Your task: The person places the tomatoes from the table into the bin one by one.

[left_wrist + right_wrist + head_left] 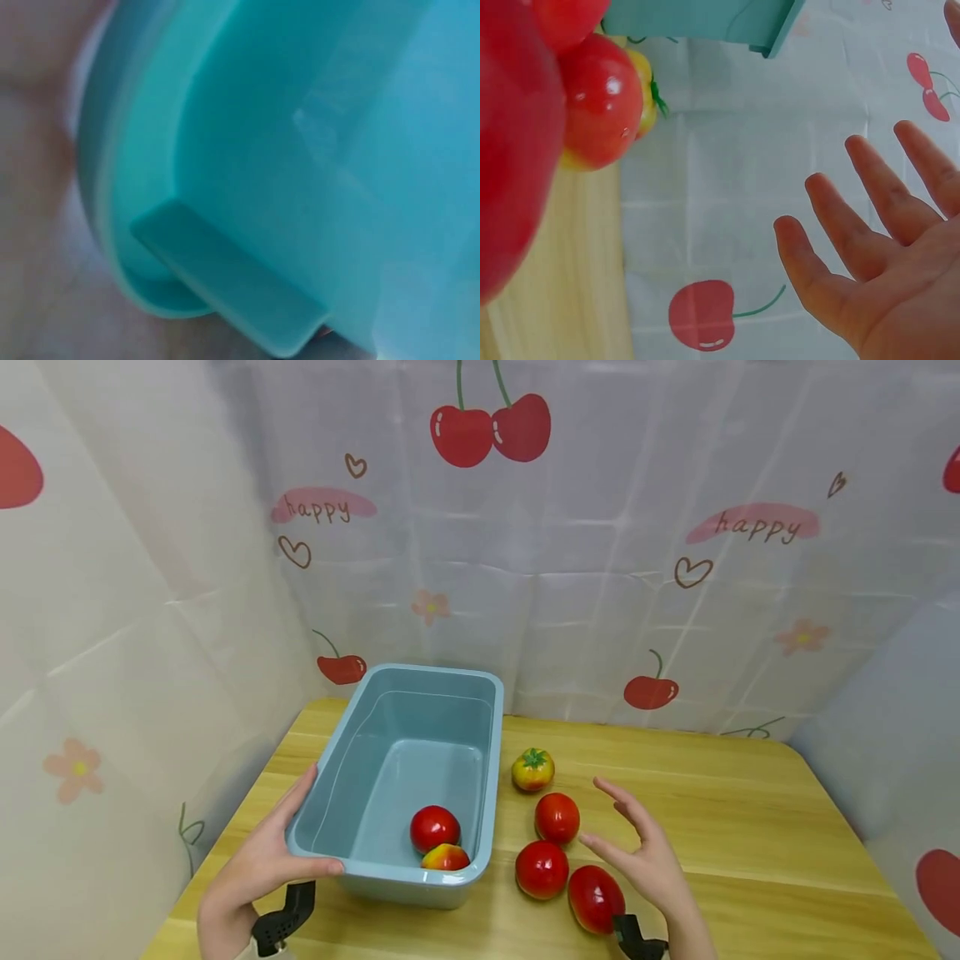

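My left hand (262, 858) grips the near left corner of a blue-grey plastic bin (442, 714), thumb along the front rim and fingers up the left side. A shiny red round fruit (434, 828) and a yellow-red fruit (446, 857) lie at its near right end. In the left wrist view the bin's wall (240, 150) fills most of the picture. My right hand (648, 856) hovers with spread fingers, holding nothing, just right of a red tomato (557, 817). Nearer me are a red round fruit (542, 869) and a red oval fruit (596, 899).
A yellow-orange fruit with a green leafy top (533, 769) sits beyond the tomato, beside the bin's right wall. Everything stands on a wooden table (720, 793). A cherry-print curtain (570, 543) hangs behind the table and along both sides.
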The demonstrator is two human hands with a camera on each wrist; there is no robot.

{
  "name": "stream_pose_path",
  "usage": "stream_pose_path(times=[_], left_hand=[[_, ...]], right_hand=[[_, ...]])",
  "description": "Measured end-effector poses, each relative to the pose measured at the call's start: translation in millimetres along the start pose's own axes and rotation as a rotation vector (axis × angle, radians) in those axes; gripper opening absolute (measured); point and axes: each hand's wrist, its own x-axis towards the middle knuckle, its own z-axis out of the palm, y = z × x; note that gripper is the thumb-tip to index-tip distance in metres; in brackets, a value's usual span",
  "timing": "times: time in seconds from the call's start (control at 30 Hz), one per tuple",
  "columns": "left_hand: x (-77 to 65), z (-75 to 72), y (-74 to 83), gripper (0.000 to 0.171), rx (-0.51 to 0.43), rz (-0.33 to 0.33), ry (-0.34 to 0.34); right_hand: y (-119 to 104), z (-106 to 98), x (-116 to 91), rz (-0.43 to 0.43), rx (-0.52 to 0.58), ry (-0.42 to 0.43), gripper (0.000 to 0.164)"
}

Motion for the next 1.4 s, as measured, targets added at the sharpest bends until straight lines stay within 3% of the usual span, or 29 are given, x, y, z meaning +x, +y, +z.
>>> stream_pose_path(times=[0.2, 0.43, 0.87, 1.27, 1.4], left_hand=[[1.7, 0.5, -0.1, 0.117, 0.003, 0.021, 0.007], [0.9, -0.8, -0.2, 0.117, 0.002, 0.015, 0.003], [1.6, -0.8, -0.2, 0.116, -0.014, 0.007, 0.003], [1.5, -0.7, 0.4, 0.116, -0.025, 0.005, -0.003], [1.5, -0.9, 0.3, 0.116, -0.031, 0.003, -0.004]], right_hand=[[4.3, -1.4, -9.2, 0.022, -0.026, -0.008, 0.066], [8.0, -0.5, -20.8, 0.126, 0.006, -0.055, 0.067], [22.5, 4.8, -32.2, 0.114, -0.033, -0.067, 0.068], [45.2, 10.8, -48.4, 0.354, 0.018, -0.162, 0.072], [48.7, 11.0, -49.6, 0.387, 0.039, -0.183, 0.073]])
